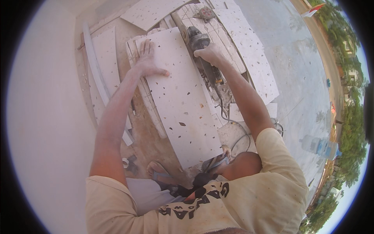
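Note:
A long white terrazzo-like slab (183,113) with dark and brown specks lies in front of me, raised on pale dusty pieces. My left hand (147,64) rests flat on its far left part, fingers spread and thumb pointing right. My right hand (210,54) is wrapped round a dark angle grinder (200,41) at the slab's far right edge. The grinder's disc (184,34) stands at that edge; whether it touches the slab I cannot tell. From the grinder's rear a cord (222,109) runs back toward my knee.
Speckled slabs (253,50) lie stacked on the right, more at the far end. A round dusty item (205,14) sits on a pale block (228,37). Left are a long pale bar (95,64) and a wall (43,105). A large clear bottle (317,146) lies at right.

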The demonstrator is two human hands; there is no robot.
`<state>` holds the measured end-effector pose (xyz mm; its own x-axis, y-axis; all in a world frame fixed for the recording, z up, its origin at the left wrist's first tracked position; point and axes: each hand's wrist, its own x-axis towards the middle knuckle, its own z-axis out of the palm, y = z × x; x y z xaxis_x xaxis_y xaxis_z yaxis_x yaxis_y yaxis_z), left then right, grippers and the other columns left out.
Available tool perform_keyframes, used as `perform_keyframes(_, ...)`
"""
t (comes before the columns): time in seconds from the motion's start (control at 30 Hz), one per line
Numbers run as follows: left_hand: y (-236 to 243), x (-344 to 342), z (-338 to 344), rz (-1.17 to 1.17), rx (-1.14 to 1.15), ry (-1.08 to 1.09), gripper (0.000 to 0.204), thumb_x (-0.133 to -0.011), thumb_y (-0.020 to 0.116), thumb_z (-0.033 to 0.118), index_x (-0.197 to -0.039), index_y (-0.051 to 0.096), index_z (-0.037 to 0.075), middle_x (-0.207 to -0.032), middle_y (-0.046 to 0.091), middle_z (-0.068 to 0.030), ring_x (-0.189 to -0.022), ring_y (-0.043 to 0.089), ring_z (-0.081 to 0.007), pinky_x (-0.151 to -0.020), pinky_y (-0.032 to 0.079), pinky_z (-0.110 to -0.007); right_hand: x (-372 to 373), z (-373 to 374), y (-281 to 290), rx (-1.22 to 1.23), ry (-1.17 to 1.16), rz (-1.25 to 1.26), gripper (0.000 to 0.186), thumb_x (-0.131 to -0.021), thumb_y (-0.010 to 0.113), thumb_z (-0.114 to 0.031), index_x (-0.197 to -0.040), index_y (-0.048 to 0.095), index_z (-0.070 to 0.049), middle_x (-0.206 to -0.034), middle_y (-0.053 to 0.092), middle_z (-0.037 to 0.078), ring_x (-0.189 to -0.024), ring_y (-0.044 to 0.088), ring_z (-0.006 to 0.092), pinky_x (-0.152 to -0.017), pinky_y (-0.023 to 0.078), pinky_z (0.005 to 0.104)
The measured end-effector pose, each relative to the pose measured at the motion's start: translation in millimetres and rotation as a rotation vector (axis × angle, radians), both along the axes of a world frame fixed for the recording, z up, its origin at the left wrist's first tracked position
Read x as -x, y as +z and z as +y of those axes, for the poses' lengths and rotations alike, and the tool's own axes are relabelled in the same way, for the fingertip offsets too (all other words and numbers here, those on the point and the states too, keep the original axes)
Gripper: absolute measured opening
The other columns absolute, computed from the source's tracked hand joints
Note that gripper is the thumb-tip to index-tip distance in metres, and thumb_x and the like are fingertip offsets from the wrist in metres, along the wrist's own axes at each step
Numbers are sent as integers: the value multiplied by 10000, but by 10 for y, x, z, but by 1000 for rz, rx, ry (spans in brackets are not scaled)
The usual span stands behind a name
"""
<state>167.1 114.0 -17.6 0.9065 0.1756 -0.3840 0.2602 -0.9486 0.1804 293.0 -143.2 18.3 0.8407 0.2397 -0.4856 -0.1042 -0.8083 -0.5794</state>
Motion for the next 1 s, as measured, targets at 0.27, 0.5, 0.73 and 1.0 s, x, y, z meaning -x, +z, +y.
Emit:
perform_keyframes(0.27,-95,-104,-20,-231,15,108,1284,-699,784,688,-1600,171,10,-1672,130,-191,-1567,58,-359,-1259,98,-541,231,-373,202,-81,-76,14,560,-650,808,-324,-1011,697,90,-900,723,172,-770,718,255,-588,565,366)
perform_keyframes(0.5,-11,-676,-54,-303,26,168,1073,-710,784,673,-1550,371,147,-1512,377,-169,-1488,268,-333,-1213,239,-544,551,-962,289,-180,-108,61,615,-677,790,-316,-1139,636,59,-935,703,166,-807,700,235,-684,568,375)
perform_keyframes(0.73,177,-761,-109,-236,-35,177,1003,-667,817,652,-1493,499,180,-1479,426,-160,-1447,344,-334,-1172,324,-536,864,-1404,478,-174,-184,125,629,-678,799,-293,-1166,594,47,-898,673,134,-779,675,223,-695,560,367)
perform_keyframes(1.0,84,-946,427,-143,134,269,934,-734,796,600,-1444,531,55,-1449,520,-208,-1358,504,-323,-1107,429,-458,1013,-1721,422,-266,-207,137,584,-688,804,-287,-1133,620,44,-870,675,121,-744,666,206,-648,545,355)
